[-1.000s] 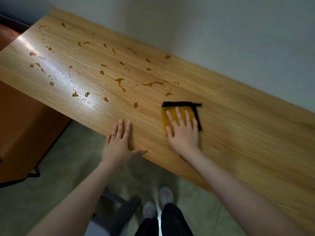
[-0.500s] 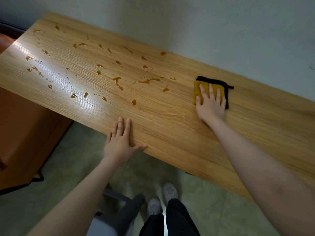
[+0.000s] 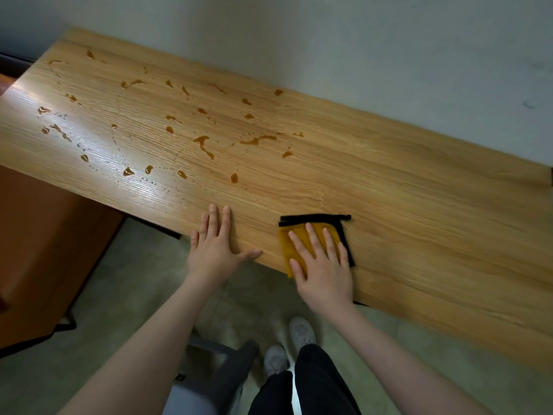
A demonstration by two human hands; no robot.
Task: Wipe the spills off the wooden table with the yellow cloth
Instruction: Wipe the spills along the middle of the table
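While the wooden tabletop (image 3: 404, 205) lies bare right of the yellow cloth (image 3: 294, 245), brown spills (image 3: 203, 145) dot it leftward. Right hand (image 3: 323, 271) presses the cloth flat, overhanging the near edge; left hand (image 3: 214, 250) rests splayed beside it.

Dim room, glare on table (image 3: 389, 190) left, wide-angle bending

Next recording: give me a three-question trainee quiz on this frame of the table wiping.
1. True or false: the right hand presses flat on the yellow cloth.
2. Where does the left hand rest? A on the cloth, B on the wooden table edge, C in the air.
3. On which side of the cloth do the brown spills lie?

Key: 1 true; 2 B; 3 the person's left, farther back.
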